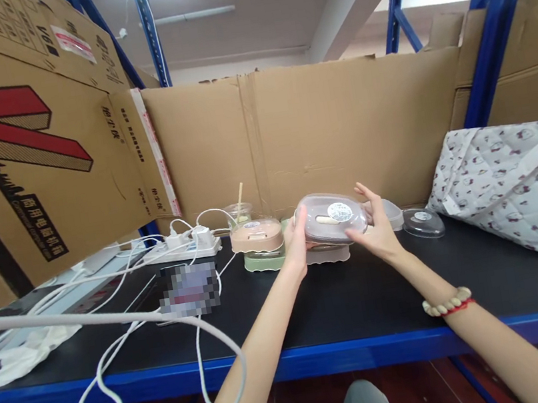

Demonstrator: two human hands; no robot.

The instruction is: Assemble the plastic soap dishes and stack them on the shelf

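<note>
I hold a greyish lunch box (318,228) above the black shelf, tilted so its clear lid faces me. A round white sticker (340,212) and a pale oblong piece (326,220) show on the lid. My left hand (296,241) is closed round the box's left end, thumb at its edge. At the right end my right hand (380,226) has its thumb against the lower edge and one finger raised; its other fingers are partly hidden. Directly behind and below are a pink box (257,237), a green box (262,262) and a greyish-pink box (330,255).
A loose clear lid (424,223) lies right of a pale container (391,213), near a quilted patterned bag (520,191). Leftward are a power strip (215,244), a blurred-out phone-like object (189,291) and a white cable (89,316) crossing the front. Cardboard (319,133) walls the back.
</note>
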